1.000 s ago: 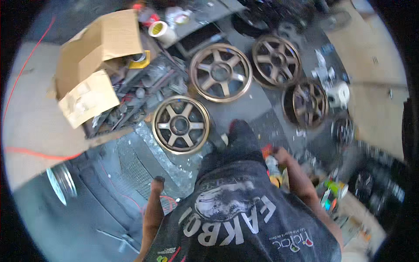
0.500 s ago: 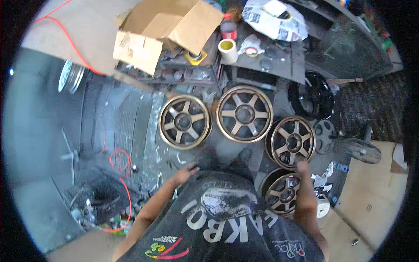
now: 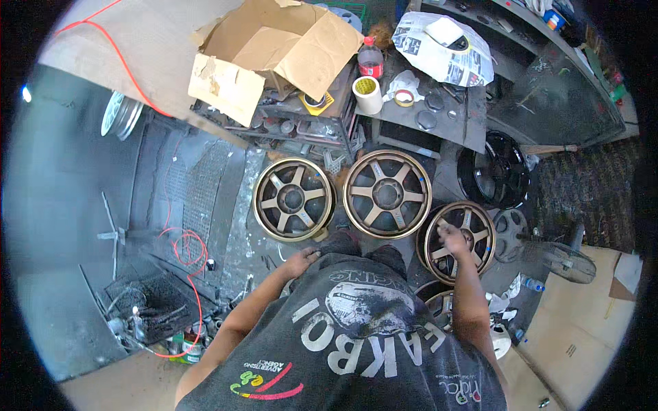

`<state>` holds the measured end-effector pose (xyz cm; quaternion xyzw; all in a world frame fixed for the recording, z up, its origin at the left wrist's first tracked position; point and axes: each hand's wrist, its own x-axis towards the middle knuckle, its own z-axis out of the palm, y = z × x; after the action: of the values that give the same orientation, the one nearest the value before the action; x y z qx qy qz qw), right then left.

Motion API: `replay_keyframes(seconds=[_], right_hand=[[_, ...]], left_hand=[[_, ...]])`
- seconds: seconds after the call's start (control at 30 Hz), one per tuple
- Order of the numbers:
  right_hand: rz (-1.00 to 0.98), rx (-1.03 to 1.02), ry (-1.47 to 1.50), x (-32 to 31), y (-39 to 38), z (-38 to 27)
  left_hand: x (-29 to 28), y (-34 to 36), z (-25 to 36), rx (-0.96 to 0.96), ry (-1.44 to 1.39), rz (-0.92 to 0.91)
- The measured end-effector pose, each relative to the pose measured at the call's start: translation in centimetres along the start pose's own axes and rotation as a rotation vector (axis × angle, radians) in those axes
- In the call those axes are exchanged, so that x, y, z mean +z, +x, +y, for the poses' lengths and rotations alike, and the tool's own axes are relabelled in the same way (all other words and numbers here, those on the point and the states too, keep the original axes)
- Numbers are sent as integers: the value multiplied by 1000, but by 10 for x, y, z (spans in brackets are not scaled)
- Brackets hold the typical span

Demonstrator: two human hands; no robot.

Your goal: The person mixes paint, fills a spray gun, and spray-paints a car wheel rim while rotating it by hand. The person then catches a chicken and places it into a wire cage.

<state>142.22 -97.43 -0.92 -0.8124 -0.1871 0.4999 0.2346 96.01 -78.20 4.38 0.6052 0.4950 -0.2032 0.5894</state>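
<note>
My right hand (image 3: 452, 238) reaches over a bronze six-spoke wheel rim (image 3: 485, 236) at the right, its fingers stretched out above the spokes. Whether the fingertips touch the metal I cannot tell. My left hand (image 3: 301, 262) lies by my leg, fingers out and holding nothing. In front of me are two more bronze rims, one in the middle (image 3: 372, 214) and one at the left (image 3: 263, 214), both lying face up. Another bronze rim (image 3: 426, 290) is partly hidden behind my right arm and shirt.
An open cardboard box (image 3: 236, 41) and a roll of masking paper (image 3: 369, 100) stand on the bench ahead. A black rim (image 3: 473, 175) leans at the far right. A red hose (image 3: 200, 312) coils along the left floor. Flat cardboard (image 3: 582, 308) lies at the right.
My right hand has moved forward and left, from the near edge of the right rim to above its spokes. The left hand stays by my leg. The whole view has shifted slightly.
</note>
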Motion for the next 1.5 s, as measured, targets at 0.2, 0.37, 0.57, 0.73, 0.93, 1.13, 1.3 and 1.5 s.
replay_keyframes(seconds=[0.2, 0.37, 0.57, 0.73, 0.93, 1.13, 1.3, 1.5], right_hand=[[-95, -305, -334, -7, -11, 103], [17, -53, -483, -11, -14, 163], [-123, -509, -964, 14, -2, 182], [159, -294, -27, 27, -19, 142], [94, 214, 308, 41, -57, 81], [263, 86, 595, 13, 7, -44], [414, -251, 595, -16, 60, -202], [520, -491, 664, -34, 110, -360]], left_hand=[[-68, 24, 11, 67, 115, -68], [-68, 21, -60, -22, 120, 6], [-48, 7, -96, -75, 308, -164], [-44, 21, -66, 50, 312, -162], [-84, 99, -11, 348, 486, -65], [-163, 129, 135, 572, 130, 183], [-281, 138, 246, 713, -203, 249], [-410, 172, 381, 1109, -417, 388]])
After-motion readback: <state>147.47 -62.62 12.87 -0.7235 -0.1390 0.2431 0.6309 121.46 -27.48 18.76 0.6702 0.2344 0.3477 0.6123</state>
